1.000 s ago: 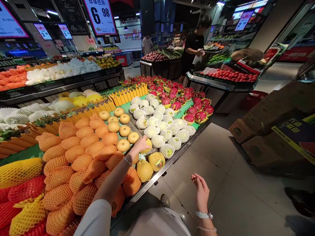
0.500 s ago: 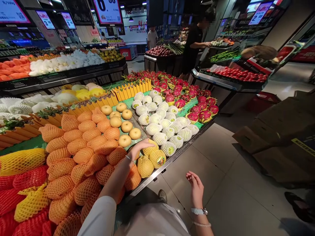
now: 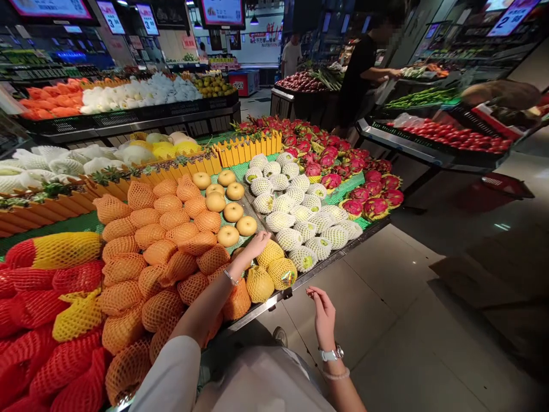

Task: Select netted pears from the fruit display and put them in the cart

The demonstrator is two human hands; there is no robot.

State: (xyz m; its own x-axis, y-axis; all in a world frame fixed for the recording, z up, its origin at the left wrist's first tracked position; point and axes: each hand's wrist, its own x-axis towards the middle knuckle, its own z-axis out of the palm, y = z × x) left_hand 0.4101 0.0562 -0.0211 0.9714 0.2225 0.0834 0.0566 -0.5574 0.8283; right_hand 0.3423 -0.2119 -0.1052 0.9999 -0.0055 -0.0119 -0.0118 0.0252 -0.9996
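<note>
My left hand (image 3: 256,245) reaches over the fruit stand, loosely bent and with no fruit in it. It hovers just above and left of a yellow fruit in a foam net (image 3: 270,253), close to it; whether they touch I cannot tell. Beside that lie two more such fruits, a netted one with a sticker (image 3: 283,273) and one at the front (image 3: 259,284). Bare round tan pears (image 3: 228,235) sit beyond the hand. My right hand (image 3: 323,315) is in the air off the stand's front edge, fingers loosely curled and apart, with nothing visible in them.
Orange-netted fruit (image 3: 160,252) covers the stand's left part, with red-netted fruit (image 3: 64,366) farther left. White-netted fruit (image 3: 300,213) and dragon fruit (image 3: 373,191) lie to the right. A low orange picket fence (image 3: 249,150) runs behind. A person in black (image 3: 360,68) stands at another stand.
My left hand has drawn up off the top of the yellow netted fruit, its fingers now closer together. My right hand is a little nearer the stand. The view has turned left.
</note>
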